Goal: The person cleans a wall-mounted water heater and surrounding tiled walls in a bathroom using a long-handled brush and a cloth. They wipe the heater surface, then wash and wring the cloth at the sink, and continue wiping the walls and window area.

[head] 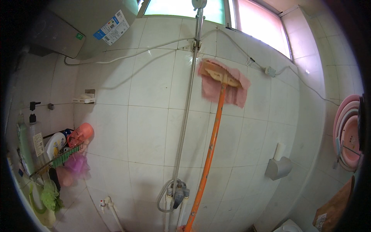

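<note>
Neither of my hands can be made out. Before me an orange pole with chipped paint rises from the bottom edge, leaning slightly right. Its yellowish broom or mop head is up against the white tiled wall, below the window. A pink cloth is draped around that head and hangs down over the tiles. A small reddish patch shows beside the pole at the bottom edge; what it is cannot be told. The pole's lower end is out of view.
A shower hose runs down left of the pole to a mixer valve. A power cable crosses the wall to a water heater. Bottles fill a wire rack at left; pink basins hang at right, past a paper holder.
</note>
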The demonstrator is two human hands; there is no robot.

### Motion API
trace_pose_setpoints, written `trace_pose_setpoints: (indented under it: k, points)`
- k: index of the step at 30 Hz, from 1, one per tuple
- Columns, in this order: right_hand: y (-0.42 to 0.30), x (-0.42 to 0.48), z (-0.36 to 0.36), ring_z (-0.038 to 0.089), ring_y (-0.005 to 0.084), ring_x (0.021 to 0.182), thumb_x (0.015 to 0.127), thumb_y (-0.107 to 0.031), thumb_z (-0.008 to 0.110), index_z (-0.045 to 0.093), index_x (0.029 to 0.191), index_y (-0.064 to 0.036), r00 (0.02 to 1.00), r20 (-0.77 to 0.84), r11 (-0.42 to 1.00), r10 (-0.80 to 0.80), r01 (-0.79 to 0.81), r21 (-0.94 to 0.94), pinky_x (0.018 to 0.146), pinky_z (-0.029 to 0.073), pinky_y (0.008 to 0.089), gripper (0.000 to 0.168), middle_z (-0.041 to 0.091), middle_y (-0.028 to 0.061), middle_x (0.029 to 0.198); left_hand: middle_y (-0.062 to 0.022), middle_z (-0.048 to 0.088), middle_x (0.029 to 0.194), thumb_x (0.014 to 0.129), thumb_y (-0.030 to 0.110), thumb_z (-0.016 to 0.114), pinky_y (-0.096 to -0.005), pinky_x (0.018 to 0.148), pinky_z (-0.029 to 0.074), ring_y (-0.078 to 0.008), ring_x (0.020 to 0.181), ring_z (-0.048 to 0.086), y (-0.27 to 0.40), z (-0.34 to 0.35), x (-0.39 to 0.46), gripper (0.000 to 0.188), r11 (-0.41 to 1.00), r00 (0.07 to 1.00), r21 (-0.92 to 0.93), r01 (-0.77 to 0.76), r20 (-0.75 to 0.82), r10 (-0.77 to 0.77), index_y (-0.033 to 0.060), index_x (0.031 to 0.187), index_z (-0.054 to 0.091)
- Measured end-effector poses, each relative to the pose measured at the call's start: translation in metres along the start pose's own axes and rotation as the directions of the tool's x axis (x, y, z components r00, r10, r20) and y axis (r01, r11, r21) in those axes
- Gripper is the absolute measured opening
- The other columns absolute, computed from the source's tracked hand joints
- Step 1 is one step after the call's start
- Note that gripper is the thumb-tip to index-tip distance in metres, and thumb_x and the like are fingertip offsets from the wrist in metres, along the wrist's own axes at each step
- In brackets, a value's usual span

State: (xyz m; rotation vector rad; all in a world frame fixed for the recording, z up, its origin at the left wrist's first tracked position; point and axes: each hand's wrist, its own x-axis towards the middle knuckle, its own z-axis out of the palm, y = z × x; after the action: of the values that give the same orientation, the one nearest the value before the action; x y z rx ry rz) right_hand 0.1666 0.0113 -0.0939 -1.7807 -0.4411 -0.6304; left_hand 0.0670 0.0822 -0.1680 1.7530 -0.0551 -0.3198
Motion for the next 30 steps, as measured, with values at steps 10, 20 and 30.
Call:
trace_pose_setpoints:
  k: [10,20,30]
  points:
    - [0.007,-0.068,-0.009,0.047,0.0197,0.055,0.093,-0.016,0.054,0.051,0.103,-0.005,0.815,0.494,0.713,0.303,-0.538,0.45,0.052,0.044,0.0372,0.015,0.05,0.0042,0.071,-0.0032,0.046,0.06,0.093,0.032,0.056,-0.0353,0.052,0.041,-0.0154,0.054,0.045,-0.009,-0.013,-0.001,0.031,0.999,0.997,-0.033,-0.017,-0.081,0.014,0.0084,0.074,0.051]
    - [-0.114,-0.019,-0.004,0.053,0.0173,0.076,0.091,-0.017,0.057,0.052,0.101,-0.004,0.91,0.403,0.906,-0.1,-0.084,0.415,0.067,0.045,0.0321,0.017,0.054,0.0075,0.084,-0.0031,0.048,0.064,0.092,0.029,0.057,-0.0351,0.053,0.042,-0.015,0.056,0.046,0.007,-0.041,-0.015,0.025,0.997,0.977,-0.056,-0.047,-0.212,0.034,0.0081,0.08,0.051]
    - [-0.201,0.095,0.037,0.046,0.0123,0.043,0.097,-0.029,0.051,0.046,0.095,-0.007,0.884,0.436,0.84,-0.168,-0.103,0.532,0.039,0.041,0.0277,0.023,0.046,0.0011,0.063,-0.003,0.05,0.067,0.091,0.025,0.058,-0.035,0.053,0.042,-0.0145,0.058,0.047,0.002,-0.069,-0.03,0.019,0.995,0.921,-0.069,-0.075,-0.387,0.043,0.0079,0.085,0.051]
